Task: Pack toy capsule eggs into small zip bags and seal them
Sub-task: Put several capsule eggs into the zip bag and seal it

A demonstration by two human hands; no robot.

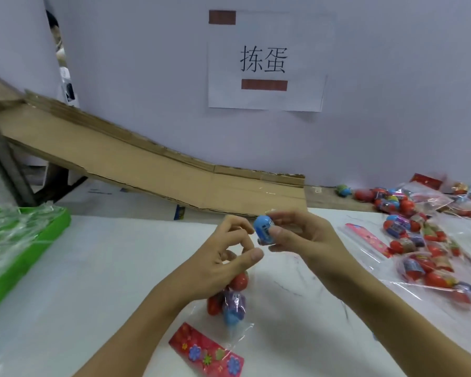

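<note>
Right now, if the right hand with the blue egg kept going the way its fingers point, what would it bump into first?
Most likely the left hand, just across from the right hand and its blue egg; depth is hard to judge.

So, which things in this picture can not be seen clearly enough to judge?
Head view only:
- Mouth of the clear zip bag: the left hand covers it, so open or sealed is unknown.
- Number of eggs inside: they overlap, so no sure count.
- Print on the blue capsule egg: blurred, partly under the right hand fingers.
- Pile of packed bags: blurred, cut off by the right edge.
- Green tray: cut by the left edge, contents under glossy film.
</note>
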